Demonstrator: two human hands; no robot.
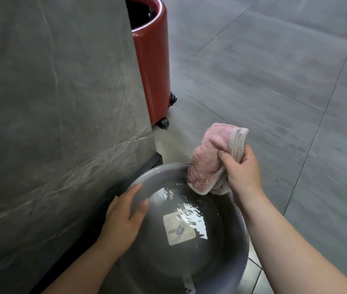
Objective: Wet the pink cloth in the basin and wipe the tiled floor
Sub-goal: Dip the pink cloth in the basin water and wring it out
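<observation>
Right hand [242, 166] clenches the bunched pink cloth [212, 158] above the basin [227, 272] rim, long axis running upward. Left hand [123, 221] grips the near rim. Beyond both hands, a red wheeled bin [153, 66] abuts a grey panel [51, 102].

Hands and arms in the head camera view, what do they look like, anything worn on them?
Both are bare. The left hand and right hand wear no gloves, and no rings, watch or bracelet show. The forearms are uncovered down to the bottom edge of the picture, with no sleeve in sight. The nails look short and unpainted.
</observation>
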